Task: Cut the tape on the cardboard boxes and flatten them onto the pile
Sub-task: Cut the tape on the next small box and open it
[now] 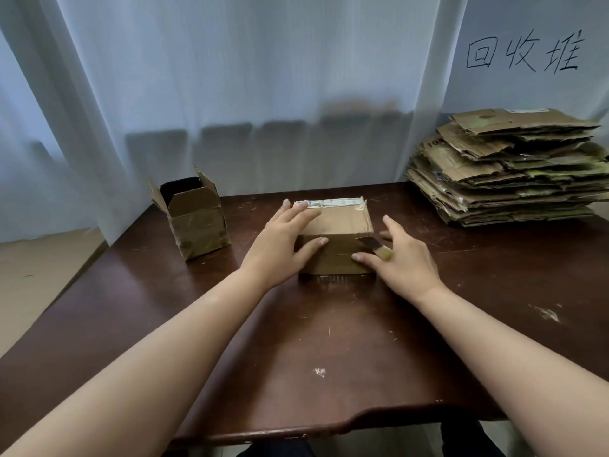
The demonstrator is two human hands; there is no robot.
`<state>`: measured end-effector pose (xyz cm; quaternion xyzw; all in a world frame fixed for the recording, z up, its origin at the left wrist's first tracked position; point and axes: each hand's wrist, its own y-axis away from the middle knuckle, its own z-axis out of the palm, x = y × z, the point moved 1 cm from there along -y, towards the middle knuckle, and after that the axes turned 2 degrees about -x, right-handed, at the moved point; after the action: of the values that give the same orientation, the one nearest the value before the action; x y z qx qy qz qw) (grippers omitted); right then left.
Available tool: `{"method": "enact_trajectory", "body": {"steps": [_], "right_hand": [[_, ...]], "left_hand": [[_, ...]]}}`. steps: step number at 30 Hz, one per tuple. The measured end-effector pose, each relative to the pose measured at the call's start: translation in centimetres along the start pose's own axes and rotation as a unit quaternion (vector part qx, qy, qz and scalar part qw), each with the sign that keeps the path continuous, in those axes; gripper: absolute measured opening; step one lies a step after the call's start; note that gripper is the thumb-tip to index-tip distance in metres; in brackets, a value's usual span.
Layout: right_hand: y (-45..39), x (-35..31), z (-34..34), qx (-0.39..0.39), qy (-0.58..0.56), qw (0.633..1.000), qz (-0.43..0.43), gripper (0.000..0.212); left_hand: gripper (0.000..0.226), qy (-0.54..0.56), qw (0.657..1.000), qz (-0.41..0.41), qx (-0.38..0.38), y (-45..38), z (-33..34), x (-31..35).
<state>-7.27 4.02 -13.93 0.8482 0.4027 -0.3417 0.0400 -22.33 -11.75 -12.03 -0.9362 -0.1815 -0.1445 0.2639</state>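
A closed, taped cardboard box [339, 222] sits in the middle of the dark wooden table [329, 341], with a white label strip along its far top edge. My left hand [280, 239] rests on its left side, straight fingers on the top and thumb on the front face. My right hand [402, 258] is at the box's front right corner and holds a small cutter [374, 246] between thumb and forefinger. The blade lies against the box's front face. A pile of flattened cardboard [507, 166] lies at the table's back right.
A smaller cardboard box [196, 222] with its top flaps open stands at the back left of the table. White curtains hang behind the table. Handwritten characters [524, 54] are on the wall above the pile. Small paper scraps [319, 372] lie on the tabletop.
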Motion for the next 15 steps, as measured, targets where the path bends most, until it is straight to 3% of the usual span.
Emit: {"method": "enact_trajectory", "body": {"steps": [3,6,8,10,12,15], "right_hand": [[0.3,0.2,0.4,-0.013,-0.037,0.999,0.009,0.077],[0.2,-0.7,0.0,0.015,-0.162,0.986,-0.026,0.06],[-0.3,-1.2,-0.2,0.006,-0.3,0.954,-0.029,0.064],[-0.7,-1.5,-0.3,-0.016,-0.398,0.917,-0.03,0.05],[-0.4,-2.2,-0.8,-0.016,-0.389,0.921,-0.025,0.023],[-0.4,-2.9,-0.8,-0.007,-0.386,0.922,0.009,0.022]], "left_hand": [[0.038,0.017,1.0,-0.005,0.015,-0.5,0.5,0.1],[0.03,0.038,0.996,-0.017,0.08,-1.3,-0.1,1.0],[0.025,0.067,0.991,-0.05,0.101,-1.8,-0.8,1.4],[0.024,0.065,0.99,-0.057,0.111,-2.1,-1.2,1.6],[0.026,0.053,0.99,-0.07,0.113,-2.1,-1.4,1.7],[0.028,0.042,0.989,-0.094,0.109,-2.2,-1.5,1.6]]}}
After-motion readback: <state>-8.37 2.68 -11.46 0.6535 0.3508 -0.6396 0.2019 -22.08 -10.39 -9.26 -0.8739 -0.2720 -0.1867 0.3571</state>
